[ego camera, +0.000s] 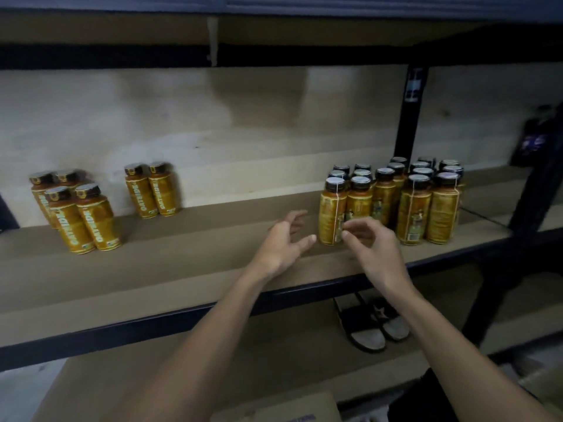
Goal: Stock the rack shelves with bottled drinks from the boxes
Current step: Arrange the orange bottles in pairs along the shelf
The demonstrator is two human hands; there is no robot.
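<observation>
Reaching over the front edge of the shelf (182,254), the left hand (281,245) hovers with fingers spread and relaxed, holding nothing, just left of the nearest bottle (330,214). The right hand (374,248) has its curled fingertips at that bottle's lower label, by a thin string running down its side; whether they pinch anything cannot be told. Behind and right of the right hand stands the bottle cluster (414,205), upright and dark-capped. Well left of the left hand stand a pair of bottles (152,190) and, farther left, a group of four (76,211). Below the right wrist, sandals (370,324) lie on the lower shelf (274,345).
</observation>
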